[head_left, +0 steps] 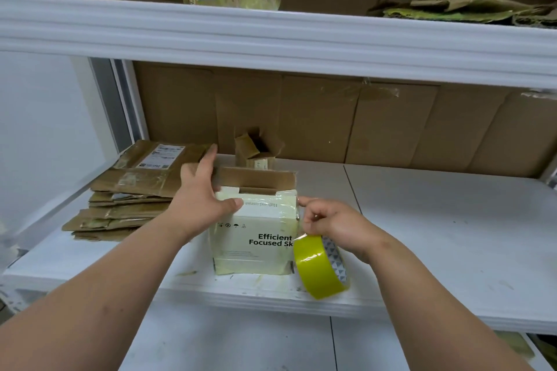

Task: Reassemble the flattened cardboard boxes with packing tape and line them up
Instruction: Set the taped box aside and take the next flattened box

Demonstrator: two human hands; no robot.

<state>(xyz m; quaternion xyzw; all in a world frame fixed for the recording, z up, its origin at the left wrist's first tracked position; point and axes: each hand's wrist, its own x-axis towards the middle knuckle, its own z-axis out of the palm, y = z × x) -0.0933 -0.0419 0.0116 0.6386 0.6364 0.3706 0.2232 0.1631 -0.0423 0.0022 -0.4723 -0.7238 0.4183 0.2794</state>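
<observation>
On the white shelf (pixel 422 220), near its front edge, stands the printed white carton (pixel 256 238) we are rebuilding; all positions below are taken from it. Our left hand (pixel 205 199) clasps its upper left corner, thumb across the front face and fingers reaching along the left side, probably to keep the carton square and stop it sliding while tape goes on. Our right hand (pixel 328 220) sits at its upper right corner, forefinger and thumb pinched on what seems to be the free tape end, with the yellow tape roll (pixel 321 265) hanging from that hand just right of the carton. Glossy tape already wraps the top front edge. Brown top flaps (pixel 256 179) stand open behind. Left of the carton lies the stack of flattened boxes (pixel 129 193); behind it sits a small open brown box (pixel 256 147), presumably finished.
</observation>
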